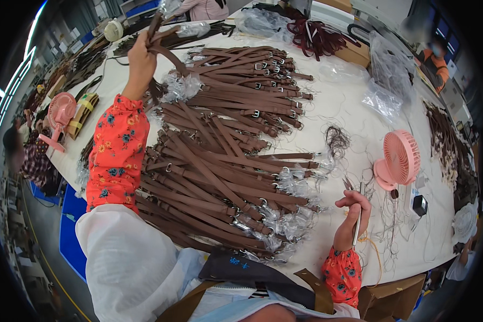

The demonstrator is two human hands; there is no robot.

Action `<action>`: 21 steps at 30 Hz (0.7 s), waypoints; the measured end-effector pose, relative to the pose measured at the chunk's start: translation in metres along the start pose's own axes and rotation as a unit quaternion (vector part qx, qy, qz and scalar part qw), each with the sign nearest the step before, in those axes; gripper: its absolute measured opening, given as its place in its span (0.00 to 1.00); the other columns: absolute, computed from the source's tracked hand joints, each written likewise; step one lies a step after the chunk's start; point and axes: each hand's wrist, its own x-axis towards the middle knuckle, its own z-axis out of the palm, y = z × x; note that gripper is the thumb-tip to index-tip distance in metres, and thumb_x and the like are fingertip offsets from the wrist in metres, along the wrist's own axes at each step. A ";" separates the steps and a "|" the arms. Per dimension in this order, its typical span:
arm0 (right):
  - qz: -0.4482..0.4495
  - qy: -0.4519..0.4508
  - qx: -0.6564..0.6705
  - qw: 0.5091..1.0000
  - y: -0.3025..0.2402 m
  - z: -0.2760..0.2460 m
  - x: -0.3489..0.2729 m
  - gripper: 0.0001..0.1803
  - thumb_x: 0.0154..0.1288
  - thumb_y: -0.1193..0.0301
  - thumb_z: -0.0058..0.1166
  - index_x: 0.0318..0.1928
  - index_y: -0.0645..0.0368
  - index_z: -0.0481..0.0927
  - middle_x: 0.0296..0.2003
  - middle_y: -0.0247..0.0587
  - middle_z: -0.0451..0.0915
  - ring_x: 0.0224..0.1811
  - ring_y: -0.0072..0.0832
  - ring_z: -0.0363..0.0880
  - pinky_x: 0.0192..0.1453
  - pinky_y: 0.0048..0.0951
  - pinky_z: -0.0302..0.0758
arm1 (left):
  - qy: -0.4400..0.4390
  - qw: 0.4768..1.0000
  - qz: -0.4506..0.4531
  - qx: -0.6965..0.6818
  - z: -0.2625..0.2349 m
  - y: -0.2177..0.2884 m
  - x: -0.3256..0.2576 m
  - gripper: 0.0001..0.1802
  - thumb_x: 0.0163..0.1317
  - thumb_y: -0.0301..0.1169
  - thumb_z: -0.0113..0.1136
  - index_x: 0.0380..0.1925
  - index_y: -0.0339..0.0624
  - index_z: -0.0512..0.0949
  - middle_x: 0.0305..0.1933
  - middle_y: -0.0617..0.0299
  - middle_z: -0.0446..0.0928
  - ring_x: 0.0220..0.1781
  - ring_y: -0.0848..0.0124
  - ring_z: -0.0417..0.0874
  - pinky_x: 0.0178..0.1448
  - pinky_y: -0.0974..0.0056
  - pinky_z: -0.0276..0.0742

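My left hand [140, 64] is raised at the upper left, its fingers closed round a brown leather strap [173, 58]. Clear plastic wrap [193, 29] clings to strap ends beside that hand. Low at the right, my right hand [354, 217] grips a slim silver metal tool [356, 228] pointing away from me; its exact kind is not plain. Between my hands spreads a large heap of brown straps with metal buckles [214, 177]. Many of their ends at the near right carry clear plastic wrapping [292, 214].
A pink fan [400, 158] stands to the right, near a small black box [419, 205] and loose dark threads [337, 142]. Another pink fan [62, 111] is at the left. Plastic bags [389, 80] and dark red straps [316, 37] lie farther back. Other people sit around.
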 end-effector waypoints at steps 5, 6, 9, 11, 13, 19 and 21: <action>-0.002 0.003 -0.017 1.000 -0.001 -0.002 -0.001 0.20 0.77 0.58 0.39 0.51 0.64 0.71 0.43 0.46 0.80 0.35 0.26 0.79 0.51 0.32 0.72 | -0.005 0.982 0.012 0.189 -0.040 0.044 0.025 0.09 0.65 0.36 0.60 0.39 0.44 0.77 0.32 0.48 0.81 0.36 0.44 0.81 0.35 0.48 0.74; -0.003 0.001 -0.018 1.000 -0.002 -0.002 -0.001 0.18 0.78 0.60 0.38 0.51 0.64 0.71 0.44 0.44 0.80 0.35 0.24 0.78 0.52 0.32 0.72 | -0.007 0.983 0.013 0.186 -0.045 0.058 0.027 0.09 0.65 0.36 0.60 0.39 0.44 0.77 0.32 0.48 0.81 0.36 0.44 0.81 0.35 0.48 0.74; -0.012 0.003 -0.009 1.000 0.001 0.001 0.002 0.16 0.78 0.63 0.36 0.51 0.64 0.71 0.44 0.43 0.80 0.35 0.23 0.78 0.53 0.31 0.72 | -0.099 0.954 -0.022 0.284 -0.046 0.093 0.020 0.10 0.63 0.38 0.61 0.35 0.44 0.75 0.30 0.48 0.80 0.35 0.43 0.80 0.35 0.47 0.73; -0.020 0.008 -0.003 1.000 0.001 0.001 0.003 0.16 0.78 0.64 0.36 0.51 0.64 0.71 0.44 0.43 0.80 0.35 0.23 0.78 0.53 0.31 0.72 | -0.149 0.957 0.014 0.247 -0.042 0.107 0.008 0.11 0.59 0.36 0.63 0.34 0.43 0.73 0.28 0.48 0.79 0.35 0.43 0.80 0.36 0.46 0.73; -0.020 0.000 0.003 1.000 -0.001 0.002 0.005 0.16 0.78 0.64 0.36 0.51 0.64 0.71 0.43 0.43 0.80 0.35 0.23 0.78 0.52 0.30 0.72 | -0.198 0.967 0.038 0.155 -0.034 0.127 -0.012 0.10 0.53 0.28 0.63 0.32 0.42 0.71 0.27 0.47 0.78 0.35 0.43 0.79 0.35 0.45 0.71; -0.019 -0.011 0.004 1.000 -0.004 -0.003 0.005 0.15 0.78 0.65 0.39 0.51 0.64 0.72 0.42 0.44 0.80 0.35 0.23 0.78 0.50 0.29 0.72 | -0.619 0.780 -0.041 -0.083 -0.004 0.192 -0.133 0.17 0.50 0.32 0.67 0.37 0.38 0.72 0.29 0.47 0.79 0.36 0.45 0.82 0.40 0.48 0.75; -0.028 -0.007 0.006 1.000 -0.004 -0.002 0.004 0.16 0.78 0.64 0.39 0.51 0.65 0.72 0.41 0.43 0.79 0.35 0.23 0.78 0.48 0.29 0.73 | -0.600 0.793 -0.026 -0.097 -0.003 0.192 -0.144 0.17 0.51 0.33 0.68 0.37 0.38 0.73 0.29 0.48 0.80 0.35 0.46 0.82 0.40 0.50 0.75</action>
